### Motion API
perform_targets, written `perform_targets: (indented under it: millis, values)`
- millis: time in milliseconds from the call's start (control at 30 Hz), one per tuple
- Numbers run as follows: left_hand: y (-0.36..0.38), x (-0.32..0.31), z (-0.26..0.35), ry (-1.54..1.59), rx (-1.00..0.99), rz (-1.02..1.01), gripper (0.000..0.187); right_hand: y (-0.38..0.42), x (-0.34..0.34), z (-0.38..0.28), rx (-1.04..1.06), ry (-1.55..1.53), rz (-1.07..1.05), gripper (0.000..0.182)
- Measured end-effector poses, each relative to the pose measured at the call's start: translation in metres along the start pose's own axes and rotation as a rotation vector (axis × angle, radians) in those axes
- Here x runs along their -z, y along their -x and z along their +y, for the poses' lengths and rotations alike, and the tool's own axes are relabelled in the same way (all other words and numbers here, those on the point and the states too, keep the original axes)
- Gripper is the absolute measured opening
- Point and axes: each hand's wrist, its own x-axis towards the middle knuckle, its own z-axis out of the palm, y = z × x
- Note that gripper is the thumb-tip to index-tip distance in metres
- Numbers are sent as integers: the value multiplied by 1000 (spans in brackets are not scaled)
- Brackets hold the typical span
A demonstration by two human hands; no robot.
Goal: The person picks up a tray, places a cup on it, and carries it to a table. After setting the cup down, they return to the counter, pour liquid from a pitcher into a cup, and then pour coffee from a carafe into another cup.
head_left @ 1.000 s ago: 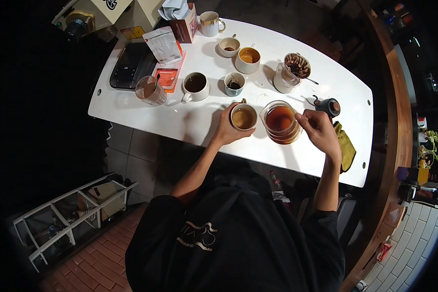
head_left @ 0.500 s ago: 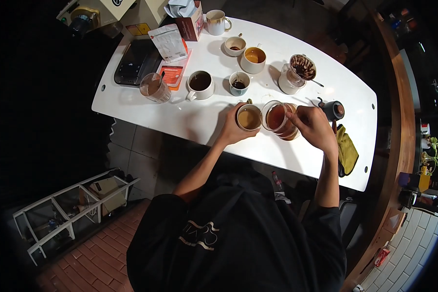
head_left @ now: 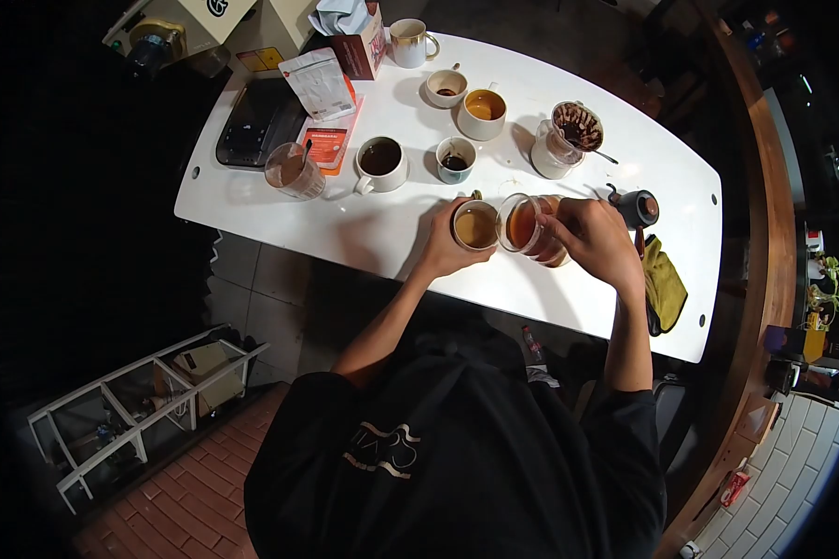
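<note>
My left hand (head_left: 445,248) is wrapped round a small cup (head_left: 475,208) with light brown liquid in it, held over the front edge of the white table. In my right hand (head_left: 598,240) is a glass coffee server (head_left: 547,248), gripped on its right side. The server leans left, its rim right at the cup's rim, and reddish-brown coffee lies toward that side. Just behind the cup stands a small pale blue cup (head_left: 469,168) with dark residue. To its left is a white mug (head_left: 393,179) of dark coffee.
A dripper with used grounds (head_left: 578,126) sits on a server at the back right. Near the right edge are a dark kettle (head_left: 639,210) and a green cloth (head_left: 664,289). A spoon glass (head_left: 294,177), scale (head_left: 252,126) and coffee bag (head_left: 319,84) stand left.
The glass server has tipped further left toward the cup, and its coffee has shifted in the glass. My right hand has moved slightly left; my left hand stays nearly still.
</note>
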Motion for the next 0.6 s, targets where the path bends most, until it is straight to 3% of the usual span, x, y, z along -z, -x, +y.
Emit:
perform_targets:
  millis: [600]
  values:
    - [0,1,4,-7,-28,6,58,-2,-2,-2,70,103,29,25]
